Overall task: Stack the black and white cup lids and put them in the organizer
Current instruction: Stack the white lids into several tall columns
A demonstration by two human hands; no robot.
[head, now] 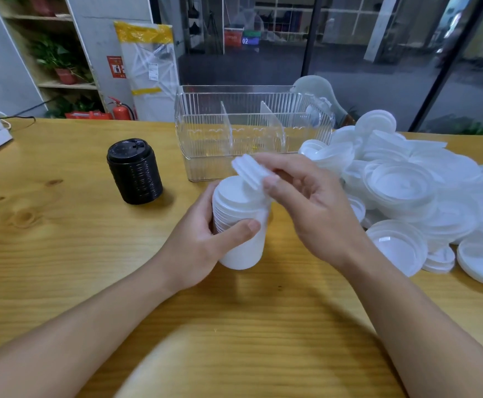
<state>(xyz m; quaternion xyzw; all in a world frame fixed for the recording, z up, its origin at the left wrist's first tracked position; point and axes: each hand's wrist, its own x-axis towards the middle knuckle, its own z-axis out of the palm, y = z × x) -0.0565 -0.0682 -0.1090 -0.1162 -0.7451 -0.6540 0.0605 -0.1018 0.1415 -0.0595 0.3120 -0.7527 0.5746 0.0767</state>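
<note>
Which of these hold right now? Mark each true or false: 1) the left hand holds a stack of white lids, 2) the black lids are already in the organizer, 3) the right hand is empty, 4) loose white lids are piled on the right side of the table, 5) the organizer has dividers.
1. True: the left hand grips the white lid stack.
2. False: the black lid stack stands on the table, left of the organizer, whose visible compartments look empty.
3. False: the right hand holds a few white lids above the stack.
4. True: the loose white lids lie there.
5. True: two dividers show.
</note>
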